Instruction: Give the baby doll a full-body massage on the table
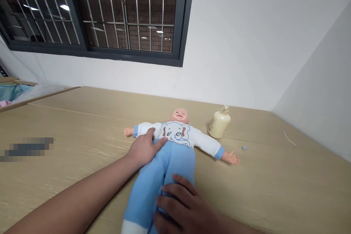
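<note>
Head view: baby doll (pixel 178 151) face-up on the tabletop (pixel 260 190); left hand (pixel 144 148) resting open at its waist, right hand (pixel 186 204) half-curled over its legs, grip unclear. A sideways tug could swing it into the pump bottle (pixel 219 125).

Matt cloth trousers (pixel 181 159), smooth plastic bottle (pixel 219 124)

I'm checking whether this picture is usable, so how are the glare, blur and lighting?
Head view: light reflections show in the window; the tabletop has a faint sheen left of the doll, which looks fairly clear; the right hand looks darker and slightly soft; a patch at far left is pixelated.
</note>
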### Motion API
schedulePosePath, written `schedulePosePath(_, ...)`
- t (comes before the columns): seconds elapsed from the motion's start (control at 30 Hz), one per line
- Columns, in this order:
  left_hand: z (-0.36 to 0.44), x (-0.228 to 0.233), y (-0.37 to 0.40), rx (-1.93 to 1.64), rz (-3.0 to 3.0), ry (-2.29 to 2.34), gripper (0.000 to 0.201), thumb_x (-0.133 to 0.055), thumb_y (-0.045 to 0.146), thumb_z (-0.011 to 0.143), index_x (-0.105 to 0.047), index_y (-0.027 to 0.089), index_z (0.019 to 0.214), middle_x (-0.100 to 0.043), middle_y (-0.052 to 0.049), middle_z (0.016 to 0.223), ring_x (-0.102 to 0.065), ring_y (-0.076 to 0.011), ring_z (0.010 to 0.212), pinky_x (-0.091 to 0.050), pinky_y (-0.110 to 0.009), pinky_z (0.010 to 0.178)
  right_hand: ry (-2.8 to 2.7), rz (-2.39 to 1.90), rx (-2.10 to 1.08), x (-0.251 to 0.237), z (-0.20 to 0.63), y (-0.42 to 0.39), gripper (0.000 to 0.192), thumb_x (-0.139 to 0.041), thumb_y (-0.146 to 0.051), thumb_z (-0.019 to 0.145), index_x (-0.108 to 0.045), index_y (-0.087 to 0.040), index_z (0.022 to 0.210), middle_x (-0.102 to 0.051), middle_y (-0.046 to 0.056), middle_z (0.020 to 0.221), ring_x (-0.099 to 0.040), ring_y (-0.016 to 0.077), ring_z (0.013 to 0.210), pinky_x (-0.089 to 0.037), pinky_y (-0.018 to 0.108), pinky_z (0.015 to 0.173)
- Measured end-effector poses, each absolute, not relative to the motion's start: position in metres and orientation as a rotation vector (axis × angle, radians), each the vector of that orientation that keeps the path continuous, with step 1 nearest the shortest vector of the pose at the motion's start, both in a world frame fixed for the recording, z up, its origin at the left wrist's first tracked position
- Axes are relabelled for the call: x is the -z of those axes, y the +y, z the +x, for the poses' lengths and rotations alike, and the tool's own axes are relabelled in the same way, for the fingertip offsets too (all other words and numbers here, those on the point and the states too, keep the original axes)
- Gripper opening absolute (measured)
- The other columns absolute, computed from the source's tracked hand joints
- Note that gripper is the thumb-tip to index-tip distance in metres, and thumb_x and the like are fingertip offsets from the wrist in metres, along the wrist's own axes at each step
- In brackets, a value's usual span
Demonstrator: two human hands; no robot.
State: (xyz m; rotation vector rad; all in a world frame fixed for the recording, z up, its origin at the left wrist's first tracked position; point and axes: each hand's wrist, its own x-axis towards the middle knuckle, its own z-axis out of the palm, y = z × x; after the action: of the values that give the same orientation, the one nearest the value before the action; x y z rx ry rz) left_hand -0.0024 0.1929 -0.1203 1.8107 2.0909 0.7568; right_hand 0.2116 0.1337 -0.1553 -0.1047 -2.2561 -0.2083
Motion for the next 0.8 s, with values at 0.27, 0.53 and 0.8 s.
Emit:
schedulePosePath(0.27,-0.006,0.124,0.196,-0.714,1.852,2.118,0.086,-0.042,0.08,0.087,-0.047,0.017,0.145,-0.071,-0.022,0.119,-0.065,-0.0404,0.112,-0.045,-0.044,0.089,-2.229,-0.217,0.175,0.117,0.236,0.128,0.023,-0.064,-0.019,0.092,-0.068,-0.021,0.114,-0.076,0.008,0.111,-0.069,0.0238,0.114,-0.053,0.04,0.108)
schedulePosePath(0.53,-0.009,0.132,0.203,-0.668,1.843,2.123,0.09,-0.048,0.078,0.085,-0.038,0.023,0.156,-0.038,-0.024,0.154,-0.017,-0.0501,0.15,-0.027,-0.062,0.113,-2.403,-0.475,-0.184,0.117,0.258,0.166,0.064,-0.064,-0.019,0.082,-0.05,-0.024,0.144,-0.061,0.013,0.142,-0.055,0.0321,0.134,-0.047,0.049,0.112)
schedulePosePath(0.8,-0.007,0.137,0.203,-0.881,2.155,2.057,0.066,-0.06,0.059,0.089,-0.052,0.031,0.149,-0.018,-0.014,0.166,0.008,-0.052,0.151,-0.016,-0.07,0.117,-2.217,-0.688,-0.54,0.12,0.26,0.202,0.044,-0.071,-0.032,0.083,-0.068,-0.028,0.126,-0.073,0.006,0.122,-0.068,0.0268,0.114,-0.055,0.04,0.102)
